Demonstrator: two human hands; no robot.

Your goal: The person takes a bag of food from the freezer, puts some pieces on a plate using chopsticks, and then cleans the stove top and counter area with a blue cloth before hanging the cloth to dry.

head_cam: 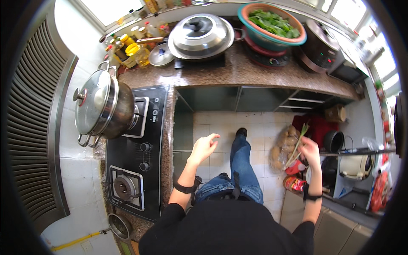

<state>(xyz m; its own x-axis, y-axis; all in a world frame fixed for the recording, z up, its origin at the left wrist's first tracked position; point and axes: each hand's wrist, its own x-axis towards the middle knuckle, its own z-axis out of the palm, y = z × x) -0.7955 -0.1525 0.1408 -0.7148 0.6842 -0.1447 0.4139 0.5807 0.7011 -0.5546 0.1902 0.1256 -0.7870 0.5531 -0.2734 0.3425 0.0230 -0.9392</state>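
Note:
My right hand (309, 150), at the right, is closed on a few thin green-and-white stalks (295, 149), which look like scallions. Below them on the floor lies a clear plastic bag of potatoes (283, 147). My left hand (205, 148) hangs in the air over the tiled floor, beside the gas hob, its fingers apart and nothing in them. Red-capped containers (295, 183) stand near my right wrist.
A large lidded steel pot (105, 105) sits on the far burner of the black gas hob (135, 159). Along the granite counter (207, 75) are a domed-lid wok (200, 38), a basin of leafy greens (272, 40) and an electric cooker (318, 47). Metal shelving (353, 191) stands at right.

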